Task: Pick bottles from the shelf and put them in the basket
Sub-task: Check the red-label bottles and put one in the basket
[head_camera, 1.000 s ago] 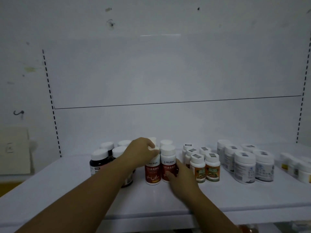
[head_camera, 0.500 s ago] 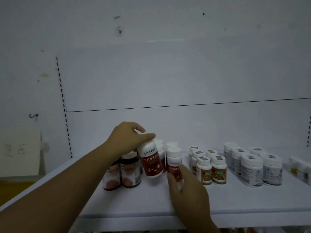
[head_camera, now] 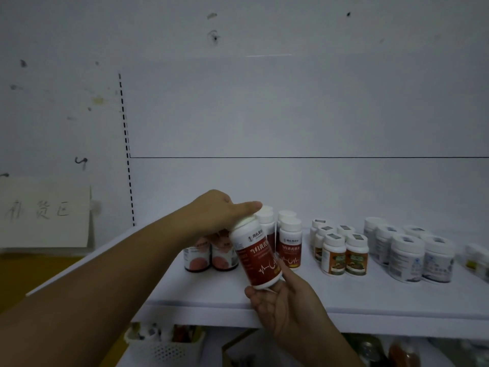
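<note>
A red-labelled bottle with a white cap (head_camera: 258,254) is lifted off the white shelf (head_camera: 211,292) and tilted. My left hand (head_camera: 217,215) grips it by the cap from above. My right hand (head_camera: 285,300) cups its base from below, fingers touching the bottom. More red-labelled bottles (head_camera: 289,241) stand just behind. A white perforated basket (head_camera: 164,348) holding several items sits below the shelf at the lower left.
Dark bottles with pink labels (head_camera: 211,255) stand left of the held one. Small orange-labelled bottles (head_camera: 341,251) and white jars (head_camera: 418,252) line the shelf to the right. A paper sign (head_camera: 42,213) hangs on the wall at left. A cardboard box (head_camera: 246,350) lies under the shelf.
My left hand has lifted the red-labelled bottle off the shelf and brought it forward. My right hand has moved under its base. The view has shifted down and left, showing the basket.
</note>
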